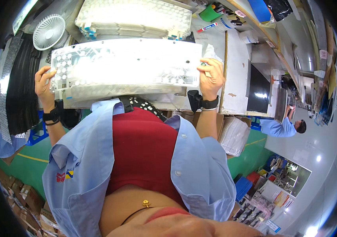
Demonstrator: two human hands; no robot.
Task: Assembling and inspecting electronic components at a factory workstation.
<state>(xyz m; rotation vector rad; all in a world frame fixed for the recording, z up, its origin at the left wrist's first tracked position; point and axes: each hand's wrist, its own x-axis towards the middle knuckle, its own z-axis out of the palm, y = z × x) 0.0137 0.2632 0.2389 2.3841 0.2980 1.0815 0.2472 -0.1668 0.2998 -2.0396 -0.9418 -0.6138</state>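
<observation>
A long transparent film sheet with printed circuit traces and round pads (127, 61) is stretched between my two hands, its middle washed out by glare. At its left end my left hand (45, 81) pinches the edge between thumb and fingers. My right hand (212, 77) grips the right edge the same way, near the upper corner. Under the sheet lies a translucent stack (125, 93) on the bench, partly covered by it. Beyond it rises a thick pile of similar clear sheets (133, 17), with blue tabs along its near edge.
A white fan (49, 32) stands at the back left, beside hanging black strips (24, 83). A marker (208, 27) and a green cup (210, 14) lie back right. Past the wooden-edged divider sits a black panel (260, 89). Another person (285, 126) works farther right.
</observation>
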